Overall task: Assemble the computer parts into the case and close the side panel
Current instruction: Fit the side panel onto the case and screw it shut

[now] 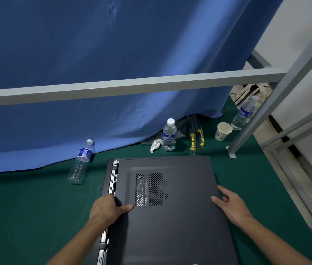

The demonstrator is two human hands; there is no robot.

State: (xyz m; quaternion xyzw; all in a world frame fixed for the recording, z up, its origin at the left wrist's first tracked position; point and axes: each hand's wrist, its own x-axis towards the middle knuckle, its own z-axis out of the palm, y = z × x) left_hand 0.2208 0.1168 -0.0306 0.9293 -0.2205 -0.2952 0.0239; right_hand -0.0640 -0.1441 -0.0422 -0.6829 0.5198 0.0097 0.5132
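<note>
though the blue labels on the bottles [169,135] are too blurred to read, the panel [178,207] lies flat on the case [106,180] at six o'clock. left hand [104,209] grips its nine o'clock edge, thumb on top; right hand [231,205] grips its three o'clock edge.

Side panel [170,217] atop case [111,180]

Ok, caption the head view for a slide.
Both hands seat the side panel on the computer case.
</note>
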